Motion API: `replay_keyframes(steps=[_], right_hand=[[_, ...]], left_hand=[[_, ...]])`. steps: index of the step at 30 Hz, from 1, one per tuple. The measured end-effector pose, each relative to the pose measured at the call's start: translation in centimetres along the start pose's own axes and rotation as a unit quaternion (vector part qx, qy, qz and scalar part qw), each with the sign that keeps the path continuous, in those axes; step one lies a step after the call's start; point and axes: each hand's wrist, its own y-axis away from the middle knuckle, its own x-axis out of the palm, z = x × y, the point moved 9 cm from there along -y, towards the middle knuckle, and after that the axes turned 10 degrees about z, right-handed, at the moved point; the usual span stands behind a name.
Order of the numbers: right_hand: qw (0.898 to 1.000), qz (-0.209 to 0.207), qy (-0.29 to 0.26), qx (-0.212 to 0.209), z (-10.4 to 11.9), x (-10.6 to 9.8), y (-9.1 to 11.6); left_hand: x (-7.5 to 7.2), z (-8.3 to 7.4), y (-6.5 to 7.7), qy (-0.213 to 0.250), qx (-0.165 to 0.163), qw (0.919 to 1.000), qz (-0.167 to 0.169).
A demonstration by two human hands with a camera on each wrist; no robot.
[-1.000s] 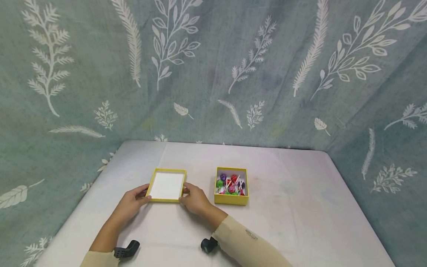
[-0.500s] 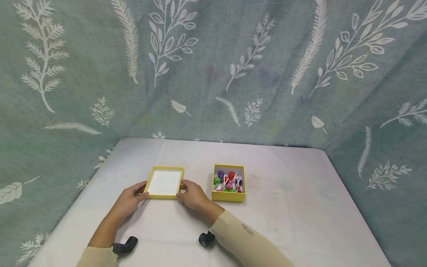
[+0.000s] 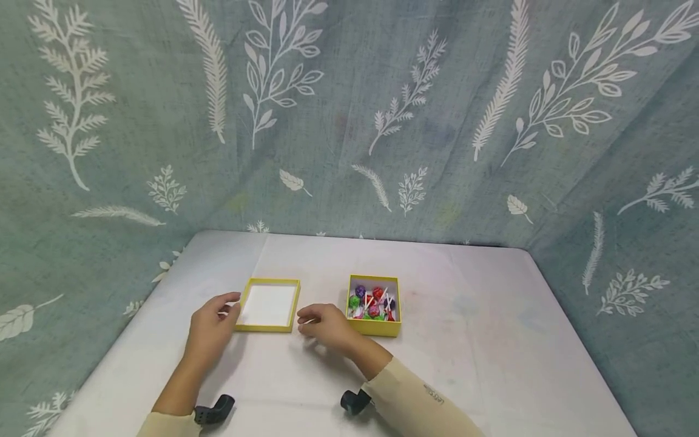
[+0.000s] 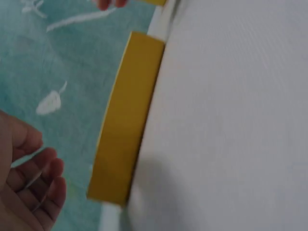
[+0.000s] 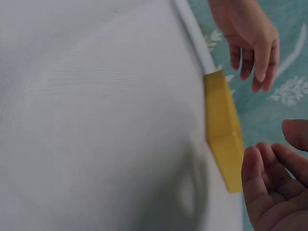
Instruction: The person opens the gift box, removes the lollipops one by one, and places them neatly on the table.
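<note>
Since the shallow yellow lid [image 3: 267, 306] lies flat on the desk [image 3: 453, 364] with its white inside facing up, setting it down looks done. The left grip [image 3: 210, 329] is loosely parted beside the lid's left edge; the right grip [image 3: 327, 326], fingers slack, hovers just off the right edge, on the side toward the yellow box [image 3: 374, 328]. Neither has hold of anything. That box stands uncovered, holding lollipops [image 3: 374, 310]. What seems left of this step is only for both grips to clear the edges.
</note>
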Motion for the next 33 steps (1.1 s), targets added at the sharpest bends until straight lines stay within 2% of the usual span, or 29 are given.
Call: replay_keyframes(steps=[3,5,9,16,21,28,33], right_hand=[[1.0,0.009,-0.014,-0.024,1.4,-1.1,1.0],[0.999,0.012,-0.027,-0.028,2.0,-1.8,1.6],[0.999,0.009,-0.034,-0.031,2.9,-3.1,2.7],[0.998,-0.005,-0.055,-0.037,3.2,-5.7,4.4],[0.995,-0.015,-0.088,-0.045,3.1,-7.6,5.1],[0.992,-0.037,-0.111,-0.042,1.8,-9.4,5.2],[0.992,-0.054,-0.101,-0.043,1.9,-10.7,5.6]], left_hand=[[1.1,-3.2,-0.5,-0.014,0.074,0.9971,0.015],[2.1,-4.8,-0.9,-0.025,0.11,0.9931,0.035],[4.2,-6.7,-1.2,-0.026,0.143,0.9865,0.077],[7.7,-10.1,-1.0,0.017,0.204,0.9695,0.135],[10.0,-11.9,-1.4,0.078,0.204,0.9606,0.172],[12.7,-13.2,-2.0,0.15,0.21,0.9431,0.21],[14.2,-13.3,-2.3,0.196,0.176,0.9355,0.235]])
